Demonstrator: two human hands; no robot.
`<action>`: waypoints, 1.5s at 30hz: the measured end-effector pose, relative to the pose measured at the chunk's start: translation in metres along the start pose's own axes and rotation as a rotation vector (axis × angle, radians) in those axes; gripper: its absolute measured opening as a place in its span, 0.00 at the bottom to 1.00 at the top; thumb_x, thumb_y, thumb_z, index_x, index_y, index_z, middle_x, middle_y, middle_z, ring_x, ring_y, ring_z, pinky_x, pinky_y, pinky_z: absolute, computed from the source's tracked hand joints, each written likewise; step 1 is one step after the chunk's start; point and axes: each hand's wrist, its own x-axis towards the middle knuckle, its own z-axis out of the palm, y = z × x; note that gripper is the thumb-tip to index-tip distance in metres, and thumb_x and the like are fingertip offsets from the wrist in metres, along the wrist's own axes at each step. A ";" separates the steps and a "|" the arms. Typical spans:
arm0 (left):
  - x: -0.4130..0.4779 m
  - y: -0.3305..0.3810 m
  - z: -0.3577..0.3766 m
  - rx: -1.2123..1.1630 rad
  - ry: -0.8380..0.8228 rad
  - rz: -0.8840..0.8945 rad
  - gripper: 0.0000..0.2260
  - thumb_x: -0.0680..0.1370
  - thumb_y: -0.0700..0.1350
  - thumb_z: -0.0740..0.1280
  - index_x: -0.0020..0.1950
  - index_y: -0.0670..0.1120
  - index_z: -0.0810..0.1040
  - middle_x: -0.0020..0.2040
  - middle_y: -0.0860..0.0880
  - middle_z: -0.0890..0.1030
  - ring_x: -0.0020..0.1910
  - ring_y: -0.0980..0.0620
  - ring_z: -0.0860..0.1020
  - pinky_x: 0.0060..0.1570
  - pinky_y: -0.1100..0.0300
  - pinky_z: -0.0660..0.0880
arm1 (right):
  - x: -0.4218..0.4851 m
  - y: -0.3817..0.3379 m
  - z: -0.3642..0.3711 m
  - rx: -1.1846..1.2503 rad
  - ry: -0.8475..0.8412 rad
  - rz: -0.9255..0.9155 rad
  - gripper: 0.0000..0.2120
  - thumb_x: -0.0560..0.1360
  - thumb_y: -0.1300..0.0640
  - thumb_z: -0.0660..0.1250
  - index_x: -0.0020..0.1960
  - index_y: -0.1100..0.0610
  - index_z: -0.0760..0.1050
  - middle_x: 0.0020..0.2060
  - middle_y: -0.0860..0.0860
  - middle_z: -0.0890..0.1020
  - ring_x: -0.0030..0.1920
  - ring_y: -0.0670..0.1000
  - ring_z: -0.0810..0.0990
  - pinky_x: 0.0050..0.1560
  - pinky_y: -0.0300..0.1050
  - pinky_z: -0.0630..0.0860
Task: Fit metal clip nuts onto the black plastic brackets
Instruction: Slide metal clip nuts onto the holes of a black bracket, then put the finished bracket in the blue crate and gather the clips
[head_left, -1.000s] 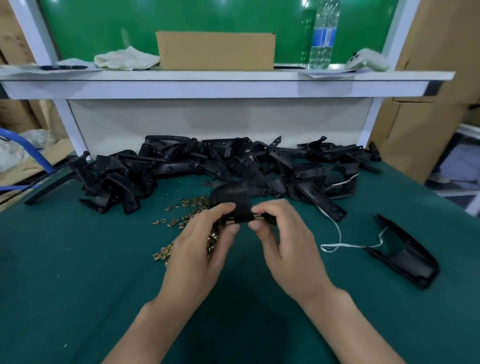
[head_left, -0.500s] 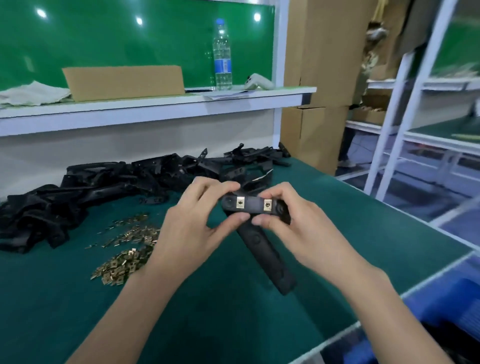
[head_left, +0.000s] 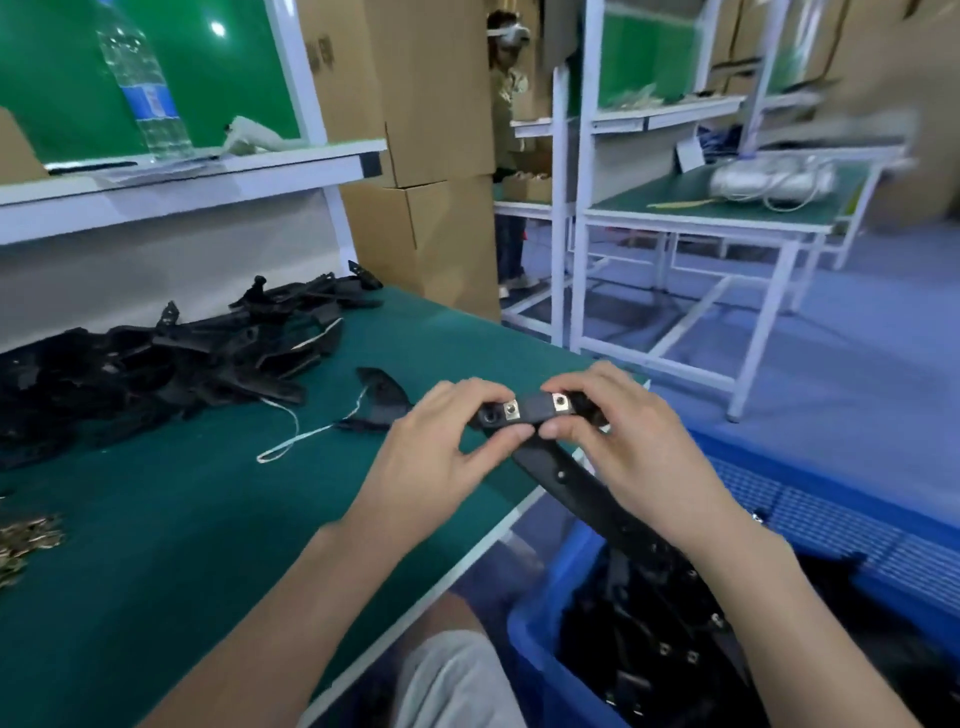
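A long black plastic bracket (head_left: 540, 457) is held in the air past the table's right edge, over a blue crate. Two metal clip nuts (head_left: 560, 402) sit on its upper end. My left hand (head_left: 441, 441) pinches that end from the left between thumb and fingers. My right hand (head_left: 628, 447) pinches it from the right. A heap of black brackets (head_left: 171, 358) lies at the back of the green table. Loose clip nuts (head_left: 26, 535) lie at the far left edge of the view.
The blue crate (head_left: 540, 623) beside the table holds several black brackets with clip nuts. A single bracket (head_left: 384, 395) and a white string (head_left: 291, 441) lie near the table's right edge. A water bottle (head_left: 145, 88) stands on the shelf. Another person (head_left: 511, 156) stands by far benches.
The view has swung right. Both hands have carried the bracket with its two clip nuts from over the table's middle to beyond its right edge, above the blue crate.
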 end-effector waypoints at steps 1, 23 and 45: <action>0.004 0.004 0.016 -0.048 -0.017 -0.035 0.10 0.76 0.61 0.65 0.55 0.60 0.72 0.48 0.63 0.76 0.41 0.64 0.73 0.43 0.70 0.69 | -0.002 0.008 -0.010 -0.031 -0.012 0.022 0.10 0.77 0.48 0.67 0.59 0.45 0.76 0.49 0.36 0.74 0.50 0.39 0.74 0.51 0.46 0.73; -0.038 -0.086 -0.043 0.089 -0.044 -0.307 0.18 0.79 0.51 0.65 0.68 0.48 0.73 0.61 0.54 0.76 0.61 0.55 0.75 0.65 0.54 0.71 | 0.054 -0.047 0.114 0.020 -0.196 -0.079 0.20 0.83 0.51 0.61 0.74 0.51 0.67 0.68 0.49 0.71 0.68 0.52 0.68 0.70 0.50 0.64; -0.239 -0.201 -0.264 0.584 0.005 -1.124 0.48 0.65 0.80 0.52 0.81 0.60 0.49 0.82 0.53 0.47 0.80 0.48 0.45 0.79 0.48 0.50 | 0.087 -0.254 0.423 0.040 -0.669 -0.204 0.26 0.85 0.42 0.48 0.80 0.51 0.57 0.78 0.53 0.64 0.79 0.54 0.57 0.79 0.59 0.45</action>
